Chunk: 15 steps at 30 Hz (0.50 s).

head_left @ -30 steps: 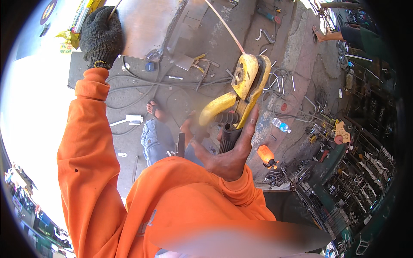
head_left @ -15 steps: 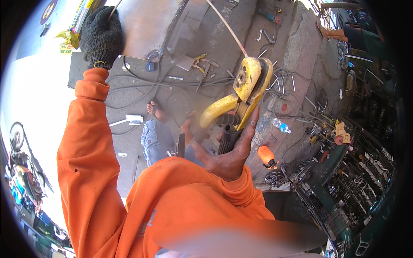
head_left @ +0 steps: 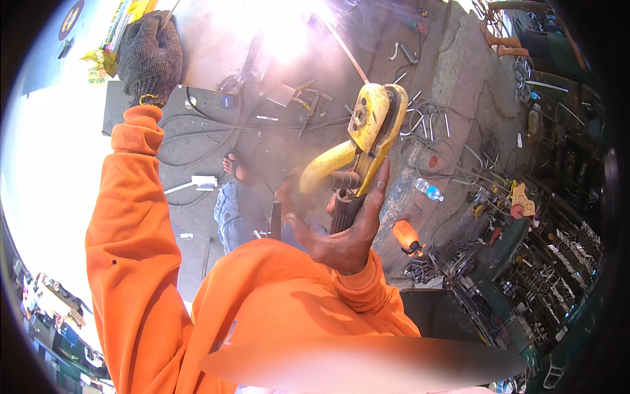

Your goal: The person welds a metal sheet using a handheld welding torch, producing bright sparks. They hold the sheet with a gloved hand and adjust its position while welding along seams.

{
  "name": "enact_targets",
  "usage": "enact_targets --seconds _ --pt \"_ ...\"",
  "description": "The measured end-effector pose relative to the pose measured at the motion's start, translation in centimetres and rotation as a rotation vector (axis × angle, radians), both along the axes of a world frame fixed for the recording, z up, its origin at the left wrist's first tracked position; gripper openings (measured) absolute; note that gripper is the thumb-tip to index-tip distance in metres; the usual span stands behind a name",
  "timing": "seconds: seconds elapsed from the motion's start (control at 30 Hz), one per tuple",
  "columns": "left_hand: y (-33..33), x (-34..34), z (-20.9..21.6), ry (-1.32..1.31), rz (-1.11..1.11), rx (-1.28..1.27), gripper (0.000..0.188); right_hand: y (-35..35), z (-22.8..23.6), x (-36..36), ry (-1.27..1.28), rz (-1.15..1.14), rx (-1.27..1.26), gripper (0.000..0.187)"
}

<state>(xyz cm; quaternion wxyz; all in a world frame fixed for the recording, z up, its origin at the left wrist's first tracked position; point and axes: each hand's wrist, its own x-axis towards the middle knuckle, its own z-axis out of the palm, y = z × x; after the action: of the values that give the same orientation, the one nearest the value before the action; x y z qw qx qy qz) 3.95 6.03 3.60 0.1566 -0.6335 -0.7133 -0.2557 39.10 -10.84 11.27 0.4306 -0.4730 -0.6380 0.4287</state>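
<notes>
My right hand (head_left: 348, 246), bare, is wrapped round the dark ribbed handle of a yellow welding electrode holder (head_left: 367, 125). A thin welding electrode (head_left: 348, 54) sticks up and to the left from its jaws. Its far end meets a blinding white glare (head_left: 285, 33) over a metal sheet (head_left: 203, 62); the contact point is washed out. At the upper left, my left hand (head_left: 149, 59), in a dark knitted glove, is closed round a thin rod (head_left: 169, 14) that rises out of view. A yellow packet (head_left: 102, 60) lies beside that glove.
Cables (head_left: 197, 146) snake across the floor among loose metal offcuts. A bare foot (head_left: 236, 167) is below them. To the right are a water bottle (head_left: 430, 190), an orange bottle (head_left: 408, 235) and a crowded rack of tools (head_left: 558, 262). Another person's legs (head_left: 508, 46) show at the upper right.
A bright white arc with haze has flared up at the electrode's far end. The electrode holder has shifted slightly left and down; my gloved left hand has moved slightly left.
</notes>
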Motion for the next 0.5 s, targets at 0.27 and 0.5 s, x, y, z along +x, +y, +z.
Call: enact_targets --seconds 0.27,0.5 --pt "-0.1 -0.8 -0.7 0.039 0.002 -0.008 0.031 0.4 -0.2 -0.2 0.068 0.07 0.114 0.126" --pt "0.5 -1.1 -1.0 0.052 -0.13 -0.004 0.02 -0.6 -0.4 0.3 -0.073 -0.021 0.047 0.134"
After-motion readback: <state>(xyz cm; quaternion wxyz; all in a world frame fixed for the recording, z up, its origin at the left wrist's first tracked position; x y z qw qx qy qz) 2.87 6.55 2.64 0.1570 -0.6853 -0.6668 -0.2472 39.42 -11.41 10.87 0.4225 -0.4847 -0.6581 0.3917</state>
